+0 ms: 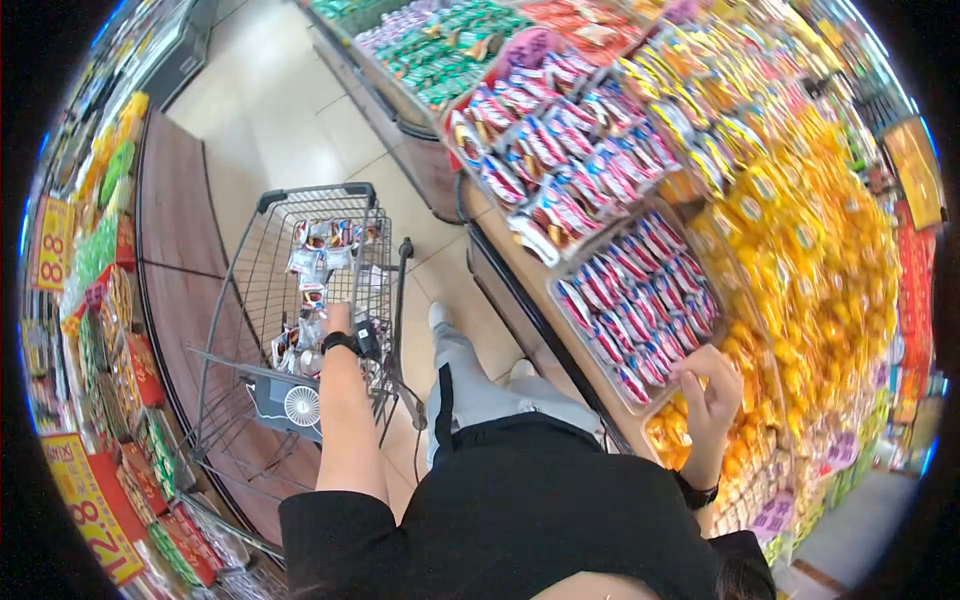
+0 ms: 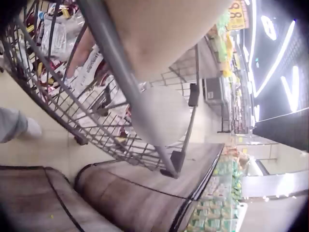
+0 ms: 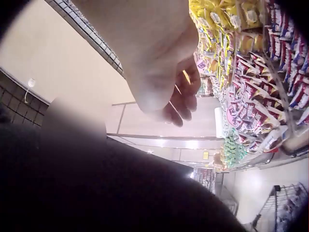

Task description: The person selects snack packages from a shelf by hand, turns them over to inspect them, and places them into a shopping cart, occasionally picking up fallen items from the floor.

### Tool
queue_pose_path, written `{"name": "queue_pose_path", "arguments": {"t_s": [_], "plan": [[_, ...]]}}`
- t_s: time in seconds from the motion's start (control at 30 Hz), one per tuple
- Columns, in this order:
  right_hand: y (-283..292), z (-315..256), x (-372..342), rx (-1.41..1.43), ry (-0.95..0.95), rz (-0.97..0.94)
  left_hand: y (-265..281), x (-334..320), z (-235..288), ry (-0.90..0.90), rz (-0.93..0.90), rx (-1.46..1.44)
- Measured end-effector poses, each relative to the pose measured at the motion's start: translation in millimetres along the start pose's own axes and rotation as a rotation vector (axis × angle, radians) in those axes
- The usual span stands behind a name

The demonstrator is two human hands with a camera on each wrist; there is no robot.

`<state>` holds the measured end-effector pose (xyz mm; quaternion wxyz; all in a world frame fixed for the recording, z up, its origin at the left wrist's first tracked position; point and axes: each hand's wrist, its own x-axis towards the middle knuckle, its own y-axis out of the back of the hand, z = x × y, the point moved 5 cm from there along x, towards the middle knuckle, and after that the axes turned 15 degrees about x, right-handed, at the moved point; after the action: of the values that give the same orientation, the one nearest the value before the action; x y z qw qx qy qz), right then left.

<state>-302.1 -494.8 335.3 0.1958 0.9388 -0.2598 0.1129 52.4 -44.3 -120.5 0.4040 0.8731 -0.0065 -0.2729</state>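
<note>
My left hand point(image 1: 338, 318) reaches down into a wire shopping cart point(image 1: 232, 262), among wrapped snack packets point(image 1: 312, 262). In the left wrist view its fingers point(image 2: 81, 52) lie along a white packet point(image 2: 90, 68); the cart's bar hides part of the hand, and I cannot tell whether it grips the packet. My right hand point(image 1: 712, 392) hovers by the near corner of a clear bin point(image 1: 560, 292) of red, white and blue packets point(image 1: 640, 295). In the right wrist view its fingers point(image 3: 179, 104) hang loosely curled, with nothing in them.
Yellow-orange bagged snacks point(image 1: 800, 270) heap to the right. Green packets point(image 1: 450, 50) fill a far bin. The display's dark edge point(image 1: 530, 325) runs beside my legs. A wood-sided shelf point(image 1: 180, 210) with price signs point(image 1: 52, 243) stands left of the cart; tiled floor point(image 1: 290, 110) lies ahead.
</note>
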Motion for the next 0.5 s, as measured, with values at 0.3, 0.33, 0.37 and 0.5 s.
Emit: {"name": "queue_pose_path", "arguments": {"t_s": [0.3,0.33,0.37,0.5], "plan": [[44.0,1.6,-36.4,0.018,0.038,0.12,-6.9,-10.2,8.6,0.166,0.19,0.587],[44.3,1.8,-37.0,0.027,0.044,0.128,5.7,-24.1,11.7,0.229,0.259,0.526],[45.3,1.9,-36.8,0.036,0.05,0.135,17.8,-36.2,13.1,0.29,0.328,0.462],[45.2,-2.4,-29.1,0.006,0.061,0.093,46.9,-60.4,7.3,0.582,0.367,-0.582]]}}
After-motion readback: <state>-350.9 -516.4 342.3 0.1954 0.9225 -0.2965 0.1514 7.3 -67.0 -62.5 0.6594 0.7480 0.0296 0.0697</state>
